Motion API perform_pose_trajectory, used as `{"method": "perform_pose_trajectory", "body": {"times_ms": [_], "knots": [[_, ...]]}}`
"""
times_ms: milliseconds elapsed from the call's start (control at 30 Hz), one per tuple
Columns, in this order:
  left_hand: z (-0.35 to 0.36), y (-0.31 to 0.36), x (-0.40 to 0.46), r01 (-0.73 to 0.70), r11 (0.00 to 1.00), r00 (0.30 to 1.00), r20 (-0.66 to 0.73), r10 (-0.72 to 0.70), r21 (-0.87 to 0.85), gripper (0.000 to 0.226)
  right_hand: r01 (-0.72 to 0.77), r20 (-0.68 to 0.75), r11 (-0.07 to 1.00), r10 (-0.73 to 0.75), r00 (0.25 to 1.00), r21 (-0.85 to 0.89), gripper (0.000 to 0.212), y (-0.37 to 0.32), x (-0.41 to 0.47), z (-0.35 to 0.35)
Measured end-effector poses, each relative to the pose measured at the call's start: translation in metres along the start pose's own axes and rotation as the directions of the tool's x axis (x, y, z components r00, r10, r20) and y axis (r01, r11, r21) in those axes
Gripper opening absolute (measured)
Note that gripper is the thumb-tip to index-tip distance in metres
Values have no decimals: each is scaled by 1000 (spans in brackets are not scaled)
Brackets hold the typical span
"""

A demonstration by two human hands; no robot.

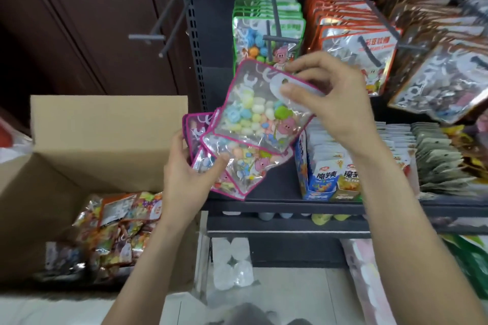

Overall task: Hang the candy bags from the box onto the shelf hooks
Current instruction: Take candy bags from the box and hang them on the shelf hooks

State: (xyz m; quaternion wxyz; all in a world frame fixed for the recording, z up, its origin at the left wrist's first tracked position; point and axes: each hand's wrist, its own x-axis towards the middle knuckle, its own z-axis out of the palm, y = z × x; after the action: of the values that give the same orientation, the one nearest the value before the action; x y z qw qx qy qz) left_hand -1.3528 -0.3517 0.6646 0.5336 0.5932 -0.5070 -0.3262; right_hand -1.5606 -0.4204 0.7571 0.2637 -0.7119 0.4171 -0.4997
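Candy bags, clear plastic pouches with pink borders and pastel sweets inside: one lead pouch (260, 111) raised in front of the dark metal shelf unit (285, 204), a fanned stack of like pouches (224, 163) just below it, overlapping its lower edge.

Open brown cardboard box (105, 134), left of the shelf unit: holds a heap of mixed foil-wrapped candy bags (116, 229) along its bottom.

Empty grey wire hook (169, 26), upper left corner of the shelf unit: nothing hangs on it. Judged the likely destination.

Left hand (184, 179): grips the fanned stack, thumb across its front. Risk: the stack is splayed and held at one edge, so pouches may slide out and drop to the floor.

Green-bordered candy bags (266, 31): hung on the neighbouring hook, behind the lead pouch.

Right hand (327, 97): pinches the lead pouch at its top edge, beside the white hang tab. Risk: fingers partly cover the tab hole, so the hook tip may miss or tear it.

Orange-bordered candy bags (351, 39): hung further right. Risk: pink pouches placed on an occupied hook would mix the stock.
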Motion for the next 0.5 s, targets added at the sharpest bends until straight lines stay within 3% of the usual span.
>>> {"method": "perform_pose_trajectory", "body": {"times_ms": [167, 367, 500], "knots": [[0, -6, 0, 19, 1000, 1000, 24, -18, -17, 51, 5, -164, 992, 16, 986, 126, 17, 5, 13, 10], [-1, -10, 5, 36, 999, 999, 41, -35, -24, 54, 21, -177, 1000, -24, 984, -19, 33, 1, 23, 24], [-3, -14, 10, 44, 999, 998, 45, -43, -28, 59, 107, -163, 986, -128, 978, -129, 17, 2, 22, 27]]}}
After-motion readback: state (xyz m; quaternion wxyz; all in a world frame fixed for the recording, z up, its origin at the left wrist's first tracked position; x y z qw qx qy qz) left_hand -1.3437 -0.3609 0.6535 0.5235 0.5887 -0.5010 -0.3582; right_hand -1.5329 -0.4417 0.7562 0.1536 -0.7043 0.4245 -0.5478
